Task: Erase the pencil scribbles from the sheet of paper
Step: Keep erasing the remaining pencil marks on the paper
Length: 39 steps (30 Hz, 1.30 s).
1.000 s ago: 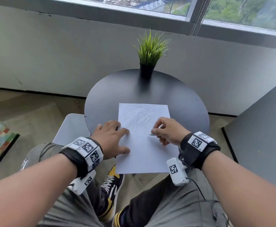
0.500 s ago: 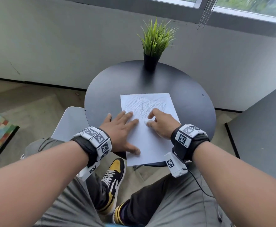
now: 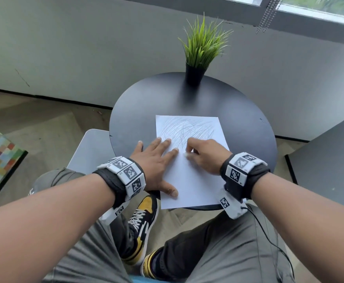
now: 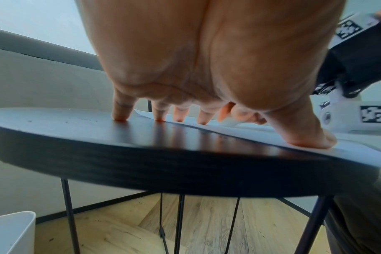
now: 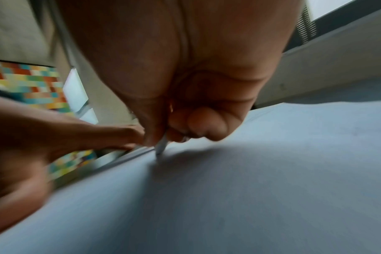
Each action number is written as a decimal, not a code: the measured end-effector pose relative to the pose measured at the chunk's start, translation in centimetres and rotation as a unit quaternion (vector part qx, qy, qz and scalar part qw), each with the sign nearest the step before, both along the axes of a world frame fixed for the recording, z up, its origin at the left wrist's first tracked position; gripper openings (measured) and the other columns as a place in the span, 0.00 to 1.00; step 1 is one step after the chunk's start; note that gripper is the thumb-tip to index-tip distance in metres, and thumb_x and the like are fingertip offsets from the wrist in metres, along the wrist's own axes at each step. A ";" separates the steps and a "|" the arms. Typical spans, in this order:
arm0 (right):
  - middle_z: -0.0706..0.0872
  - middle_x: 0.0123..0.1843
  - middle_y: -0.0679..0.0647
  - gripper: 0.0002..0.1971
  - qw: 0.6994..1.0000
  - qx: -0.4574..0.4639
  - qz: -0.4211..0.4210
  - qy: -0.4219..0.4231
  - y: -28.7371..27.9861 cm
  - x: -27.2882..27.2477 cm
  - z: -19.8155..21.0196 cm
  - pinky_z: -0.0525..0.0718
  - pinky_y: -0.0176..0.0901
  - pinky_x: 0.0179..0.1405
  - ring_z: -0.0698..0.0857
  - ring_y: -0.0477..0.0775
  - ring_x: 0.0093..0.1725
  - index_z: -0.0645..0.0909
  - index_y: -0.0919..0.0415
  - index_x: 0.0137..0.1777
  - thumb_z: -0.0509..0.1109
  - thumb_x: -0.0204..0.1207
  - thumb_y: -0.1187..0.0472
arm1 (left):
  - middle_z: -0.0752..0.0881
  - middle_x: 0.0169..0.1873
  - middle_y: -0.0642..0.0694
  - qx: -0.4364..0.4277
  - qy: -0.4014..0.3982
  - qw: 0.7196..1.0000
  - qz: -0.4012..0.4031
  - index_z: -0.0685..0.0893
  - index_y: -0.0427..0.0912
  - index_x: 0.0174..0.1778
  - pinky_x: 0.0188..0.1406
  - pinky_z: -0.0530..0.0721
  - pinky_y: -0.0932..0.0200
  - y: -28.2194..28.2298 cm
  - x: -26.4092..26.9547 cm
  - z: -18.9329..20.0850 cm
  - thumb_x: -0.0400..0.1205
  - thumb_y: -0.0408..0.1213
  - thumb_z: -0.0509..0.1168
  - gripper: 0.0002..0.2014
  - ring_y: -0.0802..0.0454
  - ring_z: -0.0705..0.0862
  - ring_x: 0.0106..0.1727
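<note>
With the left hand [image 3: 156, 160] pressing flat on the sheet of paper [image 3: 193, 184] and the right hand [image 3: 204, 155] pinching a white eraser [image 5: 161, 146] nearby, hard rubbing could crease it.

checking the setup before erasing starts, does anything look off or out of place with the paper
The sheet of paper sticks out past the near rim of the round table, so its bottom edge is unsupported. It also sits slightly skewed. The left hand presses it flat. Nothing looks torn or spilled.
</note>
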State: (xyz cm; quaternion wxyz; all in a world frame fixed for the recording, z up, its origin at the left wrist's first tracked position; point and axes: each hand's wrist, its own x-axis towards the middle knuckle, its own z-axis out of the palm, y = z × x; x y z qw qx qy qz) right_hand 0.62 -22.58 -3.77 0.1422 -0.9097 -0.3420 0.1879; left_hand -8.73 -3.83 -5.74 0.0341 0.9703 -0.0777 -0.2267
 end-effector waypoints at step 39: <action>0.84 0.45 0.50 0.03 0.997 -0.062 0.050 0.012 -2.3 -3.8 -0.1 0.82 0.49 0.46 0.81 0.58 0.44 0.72 0.46 0.50 0.64 0.81 0.50 | 0.40 0.87 0.41 0.045 0.031 0.998 -0.013 0.40 0.77 0.81 0.71 0.63 0.14 -1.6 0.9 1.3 0.57 0.83 0.67 0.60 0.31 0.41 0.87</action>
